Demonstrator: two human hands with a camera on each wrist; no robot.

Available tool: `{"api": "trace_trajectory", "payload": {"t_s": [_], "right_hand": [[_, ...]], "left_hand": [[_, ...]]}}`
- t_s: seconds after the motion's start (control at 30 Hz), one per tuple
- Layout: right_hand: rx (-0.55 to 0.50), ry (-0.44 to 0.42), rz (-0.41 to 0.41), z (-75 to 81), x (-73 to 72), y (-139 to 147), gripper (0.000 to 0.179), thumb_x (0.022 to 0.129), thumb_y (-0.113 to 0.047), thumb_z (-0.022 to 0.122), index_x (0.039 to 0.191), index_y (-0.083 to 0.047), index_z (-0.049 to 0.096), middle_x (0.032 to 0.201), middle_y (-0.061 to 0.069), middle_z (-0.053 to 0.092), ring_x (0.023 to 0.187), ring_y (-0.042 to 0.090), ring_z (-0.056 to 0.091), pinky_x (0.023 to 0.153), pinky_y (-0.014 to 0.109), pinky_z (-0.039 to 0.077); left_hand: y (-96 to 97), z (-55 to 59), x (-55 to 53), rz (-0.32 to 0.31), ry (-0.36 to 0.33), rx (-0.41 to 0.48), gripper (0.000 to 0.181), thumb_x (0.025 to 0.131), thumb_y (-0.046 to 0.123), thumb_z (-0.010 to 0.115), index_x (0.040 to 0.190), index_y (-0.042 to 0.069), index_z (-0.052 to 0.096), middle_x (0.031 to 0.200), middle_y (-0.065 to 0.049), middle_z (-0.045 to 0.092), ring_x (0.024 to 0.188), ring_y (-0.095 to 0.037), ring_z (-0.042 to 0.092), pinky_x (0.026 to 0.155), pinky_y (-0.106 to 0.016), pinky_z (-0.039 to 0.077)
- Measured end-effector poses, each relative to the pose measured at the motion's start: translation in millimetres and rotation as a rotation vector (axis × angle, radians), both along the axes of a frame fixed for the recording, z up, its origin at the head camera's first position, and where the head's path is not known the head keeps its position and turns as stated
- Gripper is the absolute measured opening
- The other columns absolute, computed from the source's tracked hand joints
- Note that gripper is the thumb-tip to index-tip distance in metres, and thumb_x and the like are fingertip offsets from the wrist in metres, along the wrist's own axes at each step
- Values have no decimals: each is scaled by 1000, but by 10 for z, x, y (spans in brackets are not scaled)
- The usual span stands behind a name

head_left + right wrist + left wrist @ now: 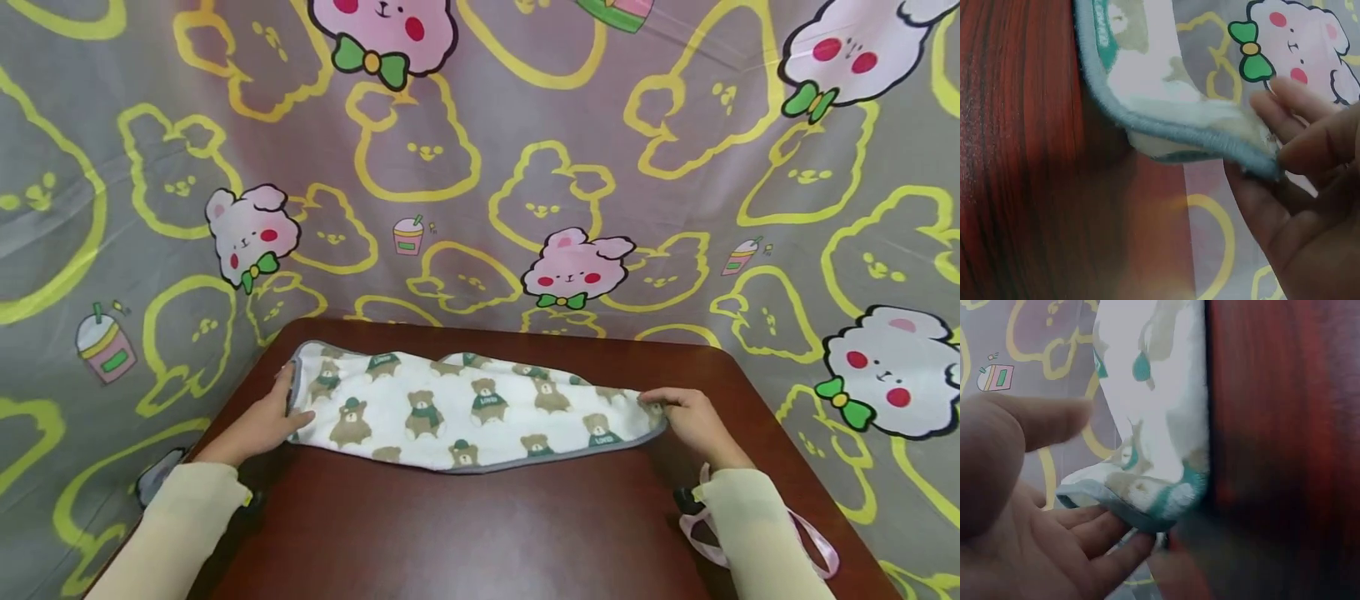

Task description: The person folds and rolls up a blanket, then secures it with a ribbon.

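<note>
A white towel (pixel 450 408) with brown bears and a grey edging lies lengthwise across the back half of the table, loosely folded, with a second layer showing along its far side. At its left end is my left hand (pixel 266 421). In the left wrist view, the straight fingers (pixel 1097 540) touch the grey-edged end from beneath, while the thumb (pixel 1054 422) stays apart from the cloth. My right hand (pixel 697 421) pinches the right end. Seen from the right wrist, thumb and fingers close on the grey edging (pixel 1235 153), and that corner is lifted.
The dark red wooden table (pixel 465 533) has rounded far corners. A pink strap (pixel 817 542) lies by the right forearm, partly hidden by the sleeve. Grey curtains (pixel 465 167) printed with cartoon animals hang around the back and sides. A dark object (pixel 153 477) shows beside the left sleeve.
</note>
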State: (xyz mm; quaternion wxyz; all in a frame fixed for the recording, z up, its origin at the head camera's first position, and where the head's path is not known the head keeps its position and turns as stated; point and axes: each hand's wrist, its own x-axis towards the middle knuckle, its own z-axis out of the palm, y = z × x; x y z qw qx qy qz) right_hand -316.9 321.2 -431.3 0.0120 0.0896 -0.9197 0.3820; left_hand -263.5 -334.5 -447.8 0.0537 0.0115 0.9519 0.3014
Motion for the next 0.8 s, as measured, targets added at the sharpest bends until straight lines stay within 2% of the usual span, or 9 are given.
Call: {"api": "trace_trajectory", "payload": {"t_s": [0.1,0.17,0.27,0.33,0.4,0.47,0.57,0.7,0.8], "right_hand": [[44,23,33,-38,6,9,53,81,14,36,110,-8,74,120,19,62,75,27,50,55,31,39],[93,61,51,-65,-4,14,57,76,18,37,108,-10,75,118,19,63,70,25,46,50,30,36],[141,99,88,-111,-23,22,53,74,19,44,107,-9,75,116,19,64,76,25,51,55,30,41],[146,102,95,-138,-33,32,43,79,17,54,107,-9,74,113,17,66,86,26,57,62,32,48],[143,102,91,-154,-40,49,30,84,8,64,106,-9,74,110,14,67,91,27,61,68,37,51],[138,100,69,-159,-26,67,20,87,-4,70,106,-10,73,107,11,67,94,28,63,72,41,53],[151,106,6,-146,4,100,15,94,-19,67,107,-13,71,105,7,68,93,26,62,72,42,51],[176,109,-66,-95,47,147,29,99,-38,57,106,-11,66,99,7,66,84,25,56,67,39,44],[189,105,-92,-60,72,180,37,99,-43,53,105,-8,63,94,9,63,80,25,51,64,38,40]], "left_hand": [[-8,-15,65,19,24,-37,102,91,16,65,145,-11,-18,139,-43,31,121,-57,40,94,-63,36],[-37,-33,95,30,13,-76,97,89,8,66,143,-18,-10,128,-43,44,115,-55,47,90,-61,40],[-87,-64,133,11,2,-128,77,83,0,68,138,-24,19,118,-39,53,110,-53,51,88,-59,42],[-115,-86,148,-24,25,-146,55,81,-2,69,127,-20,44,110,-35,58,105,-49,55,85,-59,44],[-134,-103,150,-48,70,-144,33,84,1,70,111,-11,55,95,-27,60,91,-41,58,77,-53,47],[-151,-113,151,-50,125,-107,22,91,9,67,103,-4,55,88,-17,58,83,-32,56,71,-45,46],[-162,-64,143,-5,180,10,28,101,26,55,104,0,46,78,-8,44,72,-23,45,61,-36,38],[-187,87,125,109,249,143,43,104,39,42,111,-3,41,77,-9,41,65,-21,42,57,-34,36],[-242,165,112,184,255,141,49,104,41,40,118,-5,40,86,-17,49,72,-27,49,60,-37,40]]}}
